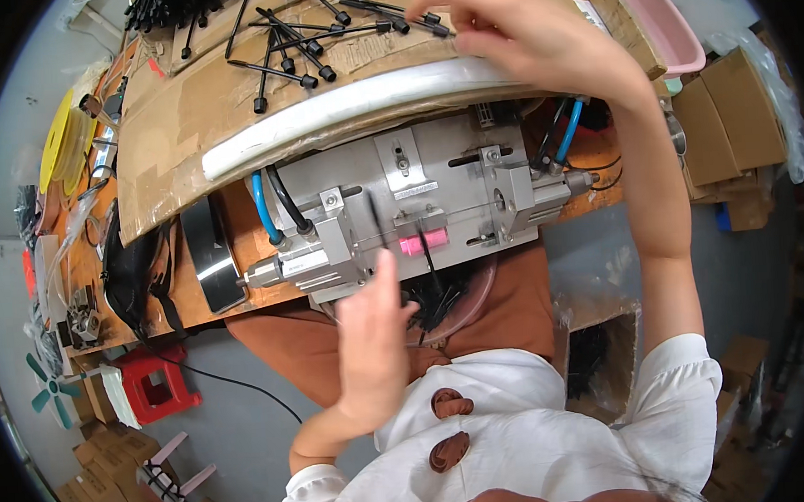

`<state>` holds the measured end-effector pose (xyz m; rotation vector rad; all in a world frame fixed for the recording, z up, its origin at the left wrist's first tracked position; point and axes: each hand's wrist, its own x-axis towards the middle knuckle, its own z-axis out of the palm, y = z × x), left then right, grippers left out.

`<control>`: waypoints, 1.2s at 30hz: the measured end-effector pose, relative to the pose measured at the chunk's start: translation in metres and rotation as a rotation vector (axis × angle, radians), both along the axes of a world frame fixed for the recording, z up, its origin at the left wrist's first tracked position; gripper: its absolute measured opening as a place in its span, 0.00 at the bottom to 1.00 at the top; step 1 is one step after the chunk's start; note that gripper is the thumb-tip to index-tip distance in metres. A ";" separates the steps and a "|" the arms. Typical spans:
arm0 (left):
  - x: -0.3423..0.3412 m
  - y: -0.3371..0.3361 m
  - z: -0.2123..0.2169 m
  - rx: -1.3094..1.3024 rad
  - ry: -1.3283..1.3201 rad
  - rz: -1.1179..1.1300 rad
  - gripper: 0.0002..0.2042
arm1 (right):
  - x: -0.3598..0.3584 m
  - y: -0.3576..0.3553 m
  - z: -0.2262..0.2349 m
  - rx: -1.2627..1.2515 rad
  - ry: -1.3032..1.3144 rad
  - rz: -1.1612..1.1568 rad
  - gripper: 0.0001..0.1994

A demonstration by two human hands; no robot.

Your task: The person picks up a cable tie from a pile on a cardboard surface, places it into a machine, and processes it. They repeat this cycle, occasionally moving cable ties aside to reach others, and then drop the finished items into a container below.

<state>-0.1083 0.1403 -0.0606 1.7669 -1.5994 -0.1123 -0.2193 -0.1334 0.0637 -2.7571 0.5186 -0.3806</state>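
Note:
My left hand (373,348) is smeared by motion in front of the metal fixture (361,162). A blurred thin black rod (376,218) meets its raised fingertip; whether the fingers grip it cannot be made out. Another dark rod (429,260) crosses the pink block (422,242) at the fixture's front edge. Beyond the fixture, my right hand (536,39) reaches over the cardboard, its thumb and fingers apart. Those fingers hover at the end of a black capped rod (431,27). Several similar rods (296,43) lie scattered to their left.
A white padded strip (349,108) edges the cardboard (160,145) behind the fixture. Blue hoses (262,208) run into the clamps. Below, a clear bowl (482,297) of black pieces sits at my lap. A phone (213,261) and black pouch (128,265) lie left.

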 end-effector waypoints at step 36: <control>0.104 -0.107 0.089 0.015 -0.085 -0.014 0.07 | -0.040 0.125 -0.089 -0.199 -0.380 -0.052 0.23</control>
